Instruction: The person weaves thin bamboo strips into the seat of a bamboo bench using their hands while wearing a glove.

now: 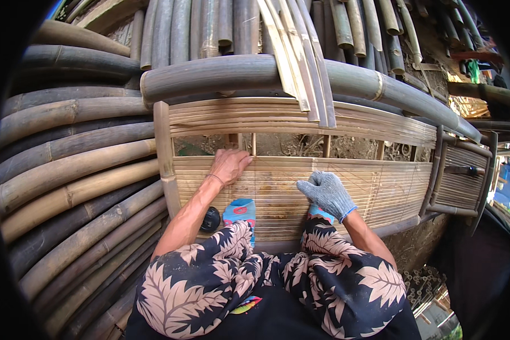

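Observation:
I sit on a bamboo slat bench (379, 184), my feet in blue patterned socks (239, 211) on its slats. My left hand (228, 166) is bare, its fingers bent together over the far edge slat (195, 161) of the seat, beside the open gap. A thin band circles that wrist. To its right, my right hand (326, 195) wears a grey knitted glove and is closed just above the slats, thumb pointing left. Whatever lies inside those fingers is hidden. Close to my left foot sits a round black object (211, 219).
Long bamboo poles (68, 164) are stacked along the left. A thick bamboo pole (221, 76) crosses behind the backrest, with split bamboo strips (303, 62) lying over it. More poles (181, 28) fill the far side. Another slatted bamboo piece (459, 178) stands at right.

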The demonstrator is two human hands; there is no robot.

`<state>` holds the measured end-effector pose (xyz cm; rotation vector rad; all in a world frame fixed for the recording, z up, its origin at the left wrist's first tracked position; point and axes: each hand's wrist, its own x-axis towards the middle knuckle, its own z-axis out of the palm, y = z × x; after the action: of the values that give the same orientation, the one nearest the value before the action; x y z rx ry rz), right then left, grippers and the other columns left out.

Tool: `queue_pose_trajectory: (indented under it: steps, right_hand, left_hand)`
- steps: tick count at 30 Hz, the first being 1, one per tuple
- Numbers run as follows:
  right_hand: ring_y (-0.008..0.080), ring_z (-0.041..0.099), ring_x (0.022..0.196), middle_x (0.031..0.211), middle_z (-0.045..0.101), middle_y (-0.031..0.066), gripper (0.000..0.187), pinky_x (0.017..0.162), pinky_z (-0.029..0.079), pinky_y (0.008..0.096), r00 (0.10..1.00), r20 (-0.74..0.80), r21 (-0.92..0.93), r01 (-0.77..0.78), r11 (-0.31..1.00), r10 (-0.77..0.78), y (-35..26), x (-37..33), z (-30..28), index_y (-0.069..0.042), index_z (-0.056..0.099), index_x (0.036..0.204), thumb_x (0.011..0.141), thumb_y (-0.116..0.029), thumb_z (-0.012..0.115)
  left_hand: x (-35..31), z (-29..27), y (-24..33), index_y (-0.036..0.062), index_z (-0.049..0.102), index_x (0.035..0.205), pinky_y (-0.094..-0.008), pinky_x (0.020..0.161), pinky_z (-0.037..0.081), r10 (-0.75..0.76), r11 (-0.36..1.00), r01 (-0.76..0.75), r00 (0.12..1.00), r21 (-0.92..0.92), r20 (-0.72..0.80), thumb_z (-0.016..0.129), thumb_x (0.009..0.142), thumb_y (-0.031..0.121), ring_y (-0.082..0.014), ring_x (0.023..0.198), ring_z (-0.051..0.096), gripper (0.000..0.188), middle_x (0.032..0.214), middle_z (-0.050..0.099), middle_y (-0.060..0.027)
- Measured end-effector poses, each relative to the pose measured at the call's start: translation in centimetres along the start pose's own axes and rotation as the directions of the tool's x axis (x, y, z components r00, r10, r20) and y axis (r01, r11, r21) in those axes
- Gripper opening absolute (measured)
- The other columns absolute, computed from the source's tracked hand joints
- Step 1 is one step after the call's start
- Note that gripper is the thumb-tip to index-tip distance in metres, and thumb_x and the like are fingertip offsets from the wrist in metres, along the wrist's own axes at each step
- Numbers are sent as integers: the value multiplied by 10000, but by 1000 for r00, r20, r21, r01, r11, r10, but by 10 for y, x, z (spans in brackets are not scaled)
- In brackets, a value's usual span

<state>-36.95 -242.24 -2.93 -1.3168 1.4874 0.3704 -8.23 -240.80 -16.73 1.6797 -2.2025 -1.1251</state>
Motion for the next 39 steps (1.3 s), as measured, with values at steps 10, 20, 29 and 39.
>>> queue_pose_trajectory:
  steps: [10,20,29,39]
  right_hand:
    - [267,707,884,1099,679,254,328,778,567,331,712,-318,767,581,272,-625,-34,23,0,-39,442,679,943,-166,590]
    - [436,644,836,830,667,253,597,782,505,507,961,146,-325,269,907,-233,-8,25,21,-20,659,835,1007,-492,338]
    - [173,572,672,780,638,67,342,670,476,352,687,-271,195,725,661,-674,-85,34,-5,-7,626,761,935,-302,606]
    - [208,565,573,757,636,91,320,617,474,318,817,-188,393,571,721,-545,-88,22,-32,-82,704,952,971,-348,528]
  left_hand:
    - [3,-9,3,110,643,1064,-462,921,359,-83,997,83,989,4,121,474,1000,355,-334,980,600,304,976,679,-129]
    - [-1,-4,-1,115,644,907,-472,896,361,-46,999,48,994,-15,96,497,975,319,-329,944,605,261,899,668,-120]
    - [-3,-1,2,93,670,899,-482,933,351,-73,996,75,996,-39,46,500,963,333,-330,985,614,301,949,692,-147]
    - [3,3,2,106,659,937,-458,916,352,-42,999,43,998,-22,49,513,969,327,-315,957,608,267,916,674,-116]
